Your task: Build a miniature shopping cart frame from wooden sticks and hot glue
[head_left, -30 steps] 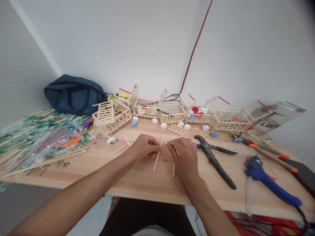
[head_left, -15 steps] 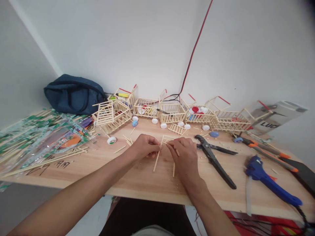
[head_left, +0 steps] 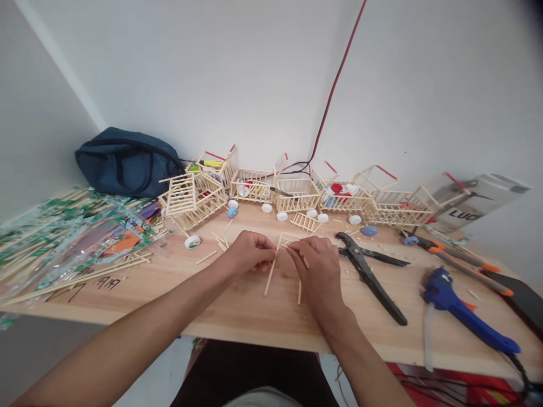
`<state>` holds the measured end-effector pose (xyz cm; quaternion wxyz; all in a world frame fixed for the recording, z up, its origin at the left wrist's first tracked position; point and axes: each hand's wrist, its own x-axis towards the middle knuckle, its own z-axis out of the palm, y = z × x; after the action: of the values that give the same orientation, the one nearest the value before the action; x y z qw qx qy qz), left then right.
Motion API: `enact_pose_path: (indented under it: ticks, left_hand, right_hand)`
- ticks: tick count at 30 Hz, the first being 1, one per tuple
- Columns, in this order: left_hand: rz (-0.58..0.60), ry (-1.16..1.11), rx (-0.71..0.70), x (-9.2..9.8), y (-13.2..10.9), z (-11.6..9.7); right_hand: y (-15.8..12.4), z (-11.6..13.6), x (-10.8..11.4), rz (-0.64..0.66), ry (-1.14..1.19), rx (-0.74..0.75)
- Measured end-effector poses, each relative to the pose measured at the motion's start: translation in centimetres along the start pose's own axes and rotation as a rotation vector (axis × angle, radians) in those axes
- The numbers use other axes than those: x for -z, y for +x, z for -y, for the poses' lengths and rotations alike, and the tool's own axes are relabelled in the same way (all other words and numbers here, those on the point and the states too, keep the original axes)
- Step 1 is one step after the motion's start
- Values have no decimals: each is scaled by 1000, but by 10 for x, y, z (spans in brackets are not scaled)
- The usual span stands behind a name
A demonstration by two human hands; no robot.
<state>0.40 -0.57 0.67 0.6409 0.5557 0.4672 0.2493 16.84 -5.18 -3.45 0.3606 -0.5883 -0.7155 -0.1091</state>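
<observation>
Both my hands rest at the middle of a light wooden table (head_left: 237, 314). My left hand (head_left: 248, 254) is closed, its fingertips pinching a thin wooden stick (head_left: 270, 274) that slants toward me. My right hand (head_left: 316, 265) is closed too, pinching small stick pieces joined to that stick. The fingertips of the two hands nearly meet. A second stick (head_left: 299, 291) lies flat under my right hand. A small ladder-like stick panel (head_left: 304, 223) lies just beyond my hands.
A row of stick-built cart frames (head_left: 297, 195) with bottle caps lines the wall. Black pliers (head_left: 369, 274), a blue glue gun (head_left: 462, 314) and orange-handled tools (head_left: 462, 260) lie right. Stick packets (head_left: 72, 243) and a blue bag (head_left: 127, 164) sit left.
</observation>
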Motion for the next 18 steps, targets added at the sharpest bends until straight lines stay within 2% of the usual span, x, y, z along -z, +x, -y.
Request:
enact_pose_path:
  ticks: [18]
  left_hand:
    - [-8, -3, 17, -1, -2, -3]
  right_hand:
    - [1, 0, 1, 4, -2, 3]
